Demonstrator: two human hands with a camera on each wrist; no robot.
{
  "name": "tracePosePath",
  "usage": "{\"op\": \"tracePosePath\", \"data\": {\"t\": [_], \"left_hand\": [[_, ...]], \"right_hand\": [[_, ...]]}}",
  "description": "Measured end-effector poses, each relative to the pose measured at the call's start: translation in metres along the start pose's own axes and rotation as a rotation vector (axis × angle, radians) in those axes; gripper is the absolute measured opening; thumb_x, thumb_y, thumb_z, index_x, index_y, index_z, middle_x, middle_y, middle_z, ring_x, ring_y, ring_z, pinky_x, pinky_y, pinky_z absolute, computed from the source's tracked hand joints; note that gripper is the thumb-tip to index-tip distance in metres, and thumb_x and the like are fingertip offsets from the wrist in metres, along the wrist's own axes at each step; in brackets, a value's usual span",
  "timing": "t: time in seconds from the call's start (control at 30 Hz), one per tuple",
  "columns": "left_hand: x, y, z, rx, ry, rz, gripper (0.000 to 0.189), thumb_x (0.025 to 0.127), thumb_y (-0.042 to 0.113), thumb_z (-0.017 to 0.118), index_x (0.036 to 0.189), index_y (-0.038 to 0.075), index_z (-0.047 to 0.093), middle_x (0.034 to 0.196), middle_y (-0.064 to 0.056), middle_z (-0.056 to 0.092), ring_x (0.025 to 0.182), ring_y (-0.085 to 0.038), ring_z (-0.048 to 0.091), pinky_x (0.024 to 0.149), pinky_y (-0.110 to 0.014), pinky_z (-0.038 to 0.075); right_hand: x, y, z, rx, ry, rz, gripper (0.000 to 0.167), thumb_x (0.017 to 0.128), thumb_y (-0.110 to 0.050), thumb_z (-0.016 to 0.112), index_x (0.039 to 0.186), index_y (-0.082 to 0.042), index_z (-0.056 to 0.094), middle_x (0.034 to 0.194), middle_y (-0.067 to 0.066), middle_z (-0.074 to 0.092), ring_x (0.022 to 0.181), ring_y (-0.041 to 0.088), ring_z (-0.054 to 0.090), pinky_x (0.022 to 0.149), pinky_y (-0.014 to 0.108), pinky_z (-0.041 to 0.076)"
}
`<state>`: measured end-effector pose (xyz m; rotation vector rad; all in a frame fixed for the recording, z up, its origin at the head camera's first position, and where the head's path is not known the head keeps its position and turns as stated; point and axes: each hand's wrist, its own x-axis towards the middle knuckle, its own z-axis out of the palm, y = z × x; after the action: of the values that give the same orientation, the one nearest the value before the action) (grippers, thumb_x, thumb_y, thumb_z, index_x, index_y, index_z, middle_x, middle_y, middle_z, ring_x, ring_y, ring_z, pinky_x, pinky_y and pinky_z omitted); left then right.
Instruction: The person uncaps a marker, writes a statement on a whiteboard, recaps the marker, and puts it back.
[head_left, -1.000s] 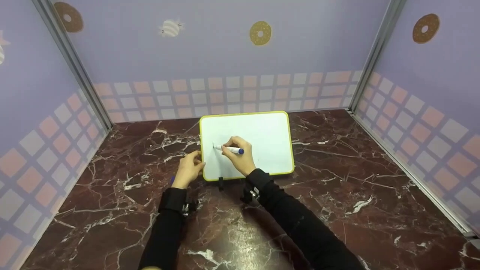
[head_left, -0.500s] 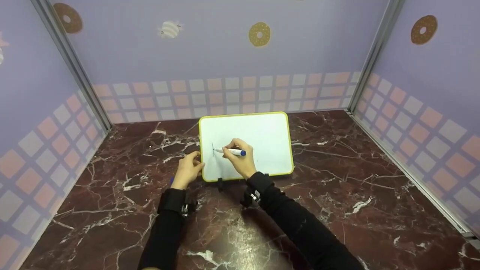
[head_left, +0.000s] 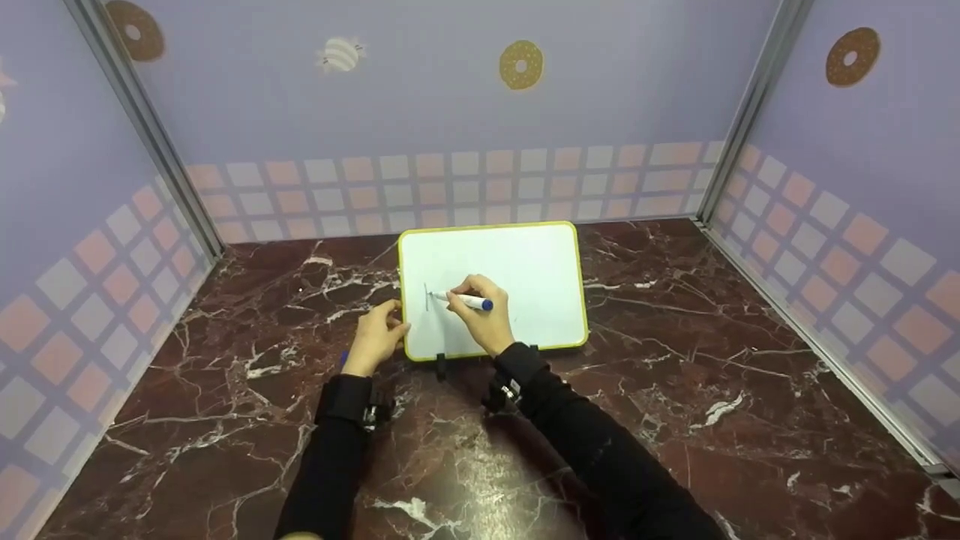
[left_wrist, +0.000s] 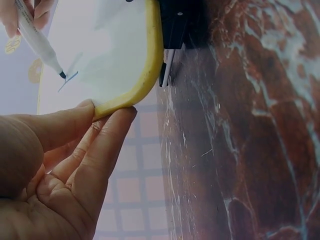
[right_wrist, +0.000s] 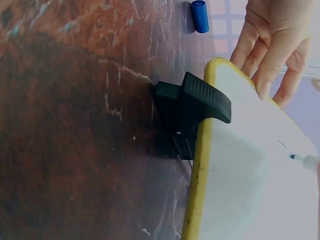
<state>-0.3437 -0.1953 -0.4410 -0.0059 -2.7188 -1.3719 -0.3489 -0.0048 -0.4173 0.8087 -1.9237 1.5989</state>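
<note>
A white dry-erase board (head_left: 525, 262) with a yellow rim leans upright on the table. My right hand (head_left: 486, 319) holds a white marker (head_left: 474, 301) with a blue end, its dark tip at the board's left part. Beside the tip runs a thin, roughly vertical line (head_left: 427, 304); in the left wrist view a short stroke (left_wrist: 73, 76) branches near it. Whether the tip touches the surface, I cannot tell. My left hand (head_left: 376, 339) pinches the board's left edge, thumb in front and fingers behind, as the left wrist view shows on the yellow rim (left_wrist: 142, 85).
A black stand clip (right_wrist: 205, 97) grips the board's lower rim. On the dark red marbled table (head_left: 225, 420) lies a blue cap (right_wrist: 199, 16), partly hidden by my left hand in the head view. Patterned purple walls (head_left: 435, 112) enclose the back and sides.
The line on the board has grown longer downward since one second ago. The marker tip went down, then slightly back up and right. My left hand stays at the board's edge.
</note>
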Motion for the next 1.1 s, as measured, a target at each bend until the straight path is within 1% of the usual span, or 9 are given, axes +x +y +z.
{"op": "tracePosePath", "data": {"t": [0.13,0.3,0.5,0.6,0.7,0.8,0.9,1.1], "left_hand": [[-0.0002,0.0003,0.0013,-0.006,0.002,0.005,0.042,0.098,0.001,0.058,0.139,-0.003,0.05,0.109,-0.028,0.067,0.095,-0.037,0.07,0.081,-0.041,0.062],[-0.0006,-0.0002,0.0009,-0.008,-0.006,0.003,0.04,0.098,0.001,0.058,0.138,-0.003,0.051,0.11,-0.028,0.067,0.096,-0.037,0.07,0.079,-0.04,0.062],[-0.0002,-0.0011,0.0012,-0.007,-0.007,-0.001,0.039,0.099,0.002,0.057,0.137,-0.002,0.051,0.111,-0.028,0.067,0.098,-0.037,0.069,0.082,-0.042,0.062],[-0.0003,-0.001,0.0006,-0.006,-0.004,-0.008,0.04,0.099,0.003,0.058,0.138,-0.001,0.051,0.112,-0.028,0.067,0.098,-0.037,0.07,0.082,-0.042,0.062],[-0.0016,0.0001,-0.0001,-0.012,-0.013,0.0,0.04,0.098,0.002,0.058,0.138,-0.002,0.051,0.111,-0.028,0.067,0.095,-0.035,0.07,0.08,-0.04,0.062],[-0.0025,0.0013,-0.0006,-0.007,-0.012,0.013,0.039,0.098,0.001,0.058,0.136,-0.003,0.051,0.108,-0.027,0.068,0.09,-0.033,0.071,0.075,-0.036,0.062],[-0.0019,0.0009,-0.0005,0.001,-0.009,0.007,0.039,0.098,0.002,0.058,0.136,-0.002,0.052,0.107,-0.026,0.068,0.087,-0.031,0.072,0.074,-0.034,0.062],[0.0017,-0.0019,0.0006,0.013,-0.007,-0.009,0.041,0.099,0.003,0.058,0.139,-0.002,0.05,0.11,-0.027,0.067,0.093,-0.035,0.07,0.077,-0.037,0.062]], "right_hand": [[-0.0009,-0.0003,-0.0018,-0.006,0.028,-0.003,0.009,0.087,0.011,0.066,0.08,0.013,0.061,0.086,0.028,0.065,0.071,0.038,0.071,0.066,0.027,0.062],[-0.0012,-0.0018,-0.0021,-0.028,0.046,-0.012,0.009,0.087,0.011,0.066,0.079,0.012,0.061,0.084,0.026,0.065,0.07,0.036,0.071,0.065,0.027,0.061],[0.0024,-0.0024,-0.0025,-0.034,0.082,-0.005,0.008,0.087,0.01,0.067,0.082,0.012,0.062,0.085,0.026,0.065,0.071,0.035,0.071,0.065,0.025,0.061],[0.0047,-0.0016,-0.0023,-0.039,0.076,-0.002,0.007,0.087,0.009,0.067,0.084,0.012,0.063,0.086,0.025,0.066,0.073,0.035,0.071,0.066,0.023,0.06],[0.0054,-0.0013,-0.0025,-0.054,0.066,-0.008,0.007,0.087,0.008,0.068,0.084,0.012,0.063,0.086,0.025,0.066,0.073,0.035,0.071,0.065,0.022,0.059],[0.0051,-0.002,-0.003,-0.067,0.055,-0.024,0.007,0.087,0.008,0.069,0.084,0.013,0.063,0.086,0.026,0.065,0.074,0.035,0.071,0.066,0.023,0.059],[0.0038,-0.0032,-0.0039,-0.068,0.041,-0.037,0.008,0.086,0.01,0.068,0.082,0.013,0.062,0.085,0.026,0.064,0.073,0.035,0.071,0.066,0.024,0.06],[-0.0017,-0.0035,-0.0062,-0.073,0.007,-0.055,0.012,0.084,0.013,0.067,0.075,0.011,0.06,0.081,0.026,0.065,0.071,0.035,0.069,0.067,0.024,0.058]]}}
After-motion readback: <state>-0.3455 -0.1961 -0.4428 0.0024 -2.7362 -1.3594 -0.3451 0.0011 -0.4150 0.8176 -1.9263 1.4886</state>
